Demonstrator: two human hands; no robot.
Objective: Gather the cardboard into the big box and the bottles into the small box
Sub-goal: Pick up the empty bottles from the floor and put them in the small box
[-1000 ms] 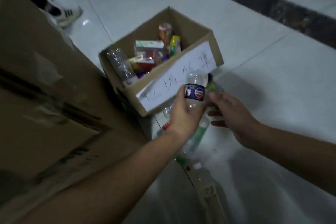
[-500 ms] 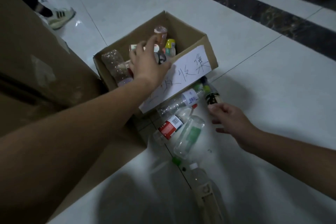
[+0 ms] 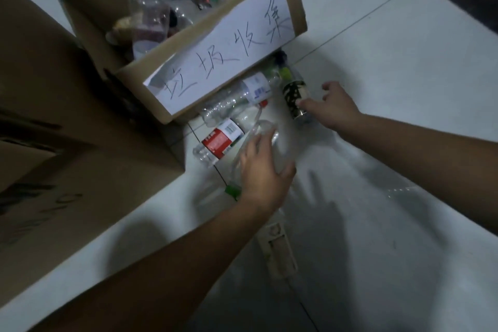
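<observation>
At 11 o'clock, the small box point(image 3: 137, 91) already held several bottles point(image 3: 151, 8); at least four lay on the floor point(image 3: 377, 89) at its 5 o'clock. Your left hand point(image 3: 265, 170), grip closed, held a clear bottle point(image 3: 265, 129); your right hand point(image 3: 334, 108), grip open, touched a dark-labelled bottle point(image 3: 295, 96).

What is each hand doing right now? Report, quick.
Left hand: closed round the clear bottle.
Right hand: touches the dark-labelled bottle; whether it grips it cannot be told.

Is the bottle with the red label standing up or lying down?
Lying down: the clear red-labelled plastic bottle rests on its side on the white tiled floor.
</observation>
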